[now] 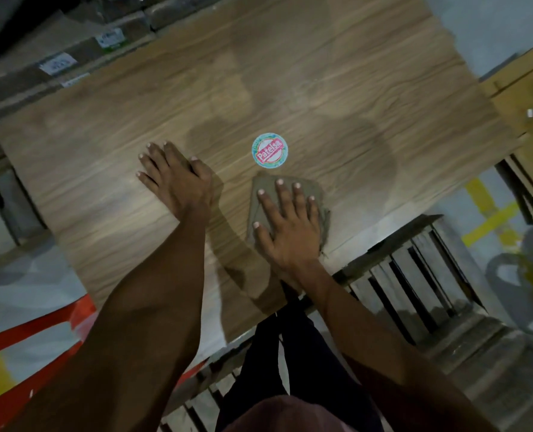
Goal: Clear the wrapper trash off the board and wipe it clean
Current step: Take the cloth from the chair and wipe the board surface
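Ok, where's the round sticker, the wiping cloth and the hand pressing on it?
round sticker (269, 150): head view, its red middle.
wiping cloth (290, 182): head view, far edge past the fingertips.
right hand (288, 227): head view, back of hand.

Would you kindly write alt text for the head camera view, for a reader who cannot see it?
Seen from above, a person's right hand presses a grey cloth flat on a wood-grain board, while the left hand rests open on the board beside it. A round red-and-white sticker lies just beyond the cloth; no wrapper trash is visible on the board.
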The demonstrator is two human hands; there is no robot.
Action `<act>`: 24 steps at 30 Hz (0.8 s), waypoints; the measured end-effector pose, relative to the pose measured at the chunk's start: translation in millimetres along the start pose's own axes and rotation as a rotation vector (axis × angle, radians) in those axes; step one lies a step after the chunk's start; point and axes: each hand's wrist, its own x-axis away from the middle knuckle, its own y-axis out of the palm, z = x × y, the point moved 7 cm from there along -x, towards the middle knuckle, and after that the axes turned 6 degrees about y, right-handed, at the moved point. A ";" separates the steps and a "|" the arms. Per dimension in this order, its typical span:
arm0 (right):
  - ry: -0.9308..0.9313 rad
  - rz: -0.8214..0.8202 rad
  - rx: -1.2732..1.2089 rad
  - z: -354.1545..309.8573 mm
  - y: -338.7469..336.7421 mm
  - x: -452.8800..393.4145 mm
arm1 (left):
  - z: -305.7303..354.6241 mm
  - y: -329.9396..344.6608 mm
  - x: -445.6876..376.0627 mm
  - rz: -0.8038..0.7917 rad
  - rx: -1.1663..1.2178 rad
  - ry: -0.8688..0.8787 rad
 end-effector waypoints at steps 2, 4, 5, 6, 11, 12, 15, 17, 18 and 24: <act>0.113 0.012 0.041 27.2 -6.4 -7.5 | 8.9 -6.5 5.9 0.063 0.062 0.135; 0.176 0.025 0.064 42.5 -9.0 -5.4 | 27.7 -9.9 19.4 0.119 0.057 0.418; 0.186 0.032 0.063 43.3 -8.9 -0.4 | 36.7 -8.2 27.0 0.123 0.041 0.564; 0.183 0.033 0.059 39.9 -7.5 7.0 | 42.5 -6.4 31.4 0.116 0.032 0.667; -0.060 -0.048 0.005 6.9 5.6 62.8 | 41.3 3.7 24.7 0.097 -0.003 0.636; -0.075 -0.047 -0.008 12.5 4.0 64.3 | 40.1 6.8 24.0 0.082 -0.022 0.633; 0.108 -0.048 0.014 55.4 -4.0 51.7 | 40.9 12.0 21.6 0.020 -0.097 0.627; 0.264 -0.032 0.017 83.9 -10.4 44.6 | 41.7 17.5 21.4 -0.047 -0.130 0.588; 0.301 -0.036 0.016 89.3 -10.5 43.5 | 41.8 21.2 21.8 -0.088 -0.142 0.554; 0.077 -0.150 -0.019 55.2 0.5 72.0 | 47.4 31.9 31.5 -0.218 -0.207 0.440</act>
